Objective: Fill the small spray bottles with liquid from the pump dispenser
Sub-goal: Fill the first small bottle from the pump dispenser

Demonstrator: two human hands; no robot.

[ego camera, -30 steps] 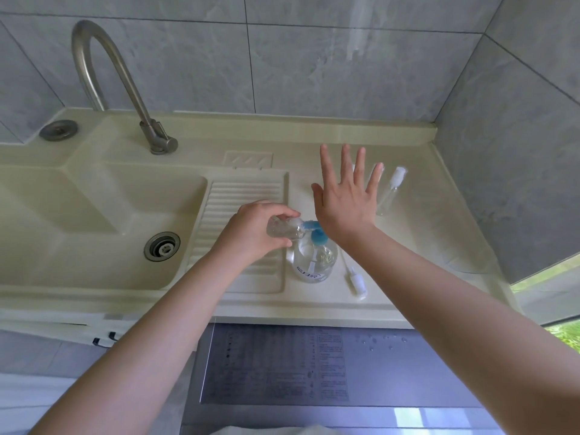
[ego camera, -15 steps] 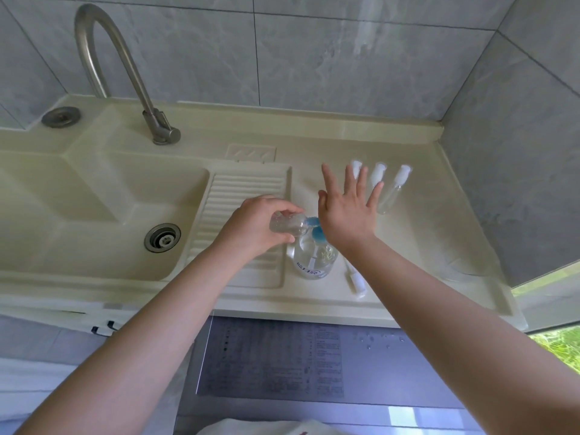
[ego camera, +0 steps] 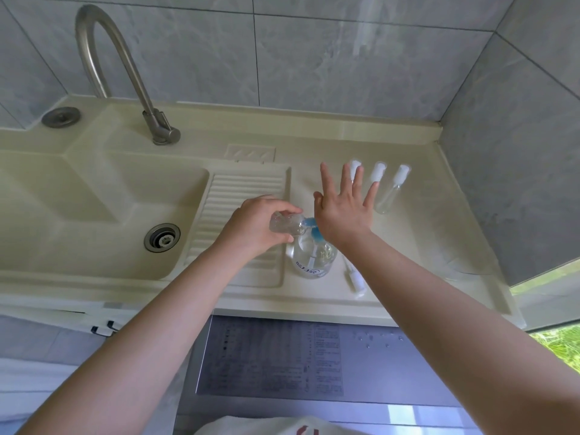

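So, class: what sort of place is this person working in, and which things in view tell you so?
Most likely a home laundry or utility corner. A cream sink with a ribbed washboard moulded in, a tall curved metal tap, grey tiled walls, and what looks like a washing machine's top below the counter.

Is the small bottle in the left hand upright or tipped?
Tipped: the small bottle lies nearly sideways in the left hand, mouth toward the blue pump spout.
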